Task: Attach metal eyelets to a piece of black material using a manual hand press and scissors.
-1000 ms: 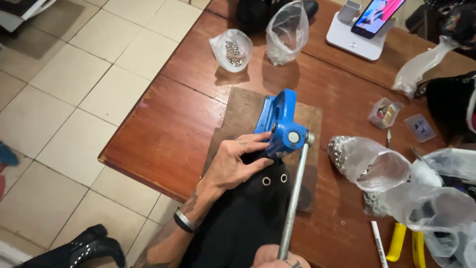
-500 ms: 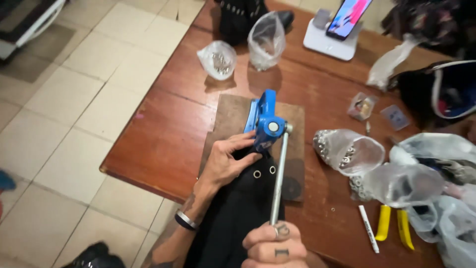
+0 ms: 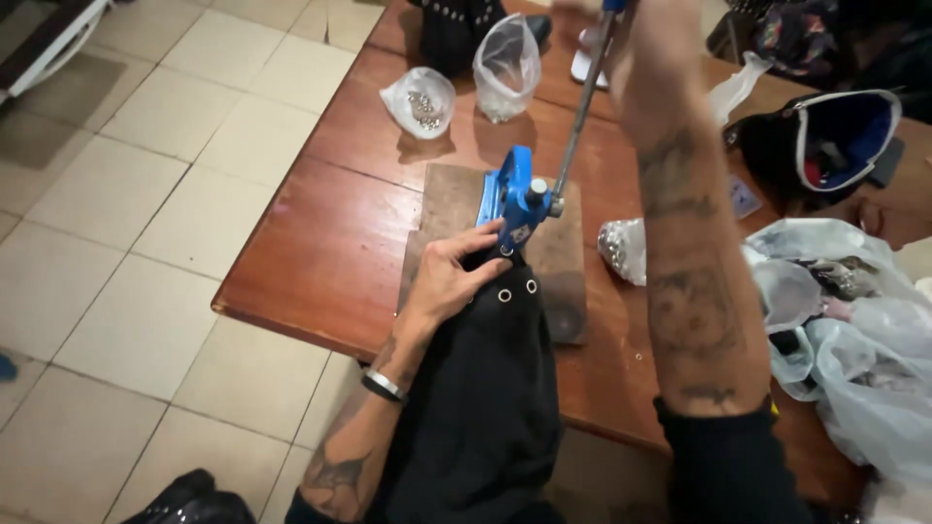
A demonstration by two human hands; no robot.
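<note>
- Far left it's just tiled floor (image 3: 146, 194), then the edge of the wooden table (image 3: 330, 243) you're working at.
- Your left hand (image 3: 449, 277) lies flat, fingers spread, pinning the black fabric (image 3: 476, 388) right at the foot of the blue eyelet press (image 3: 513, 199). It isn't gripping anything, just pressing down.
- Two metal eyelets (image 3: 517, 291) already sit in the fabric's edge, just beside your fingertips. Can't tell how many more are planned.
- The press stands on a brown board (image 3: 563, 262), with its steel lever (image 3: 582, 97) swung up and away from you.
- Your right hand (image 3: 621, 19) is up at the lever's top, mostly cut off by the frame, so I can't tell the grip.
- Behind the press: small bags of eyelets (image 3: 419, 102). Far right: more plastic bags (image 3: 854, 330).
</note>
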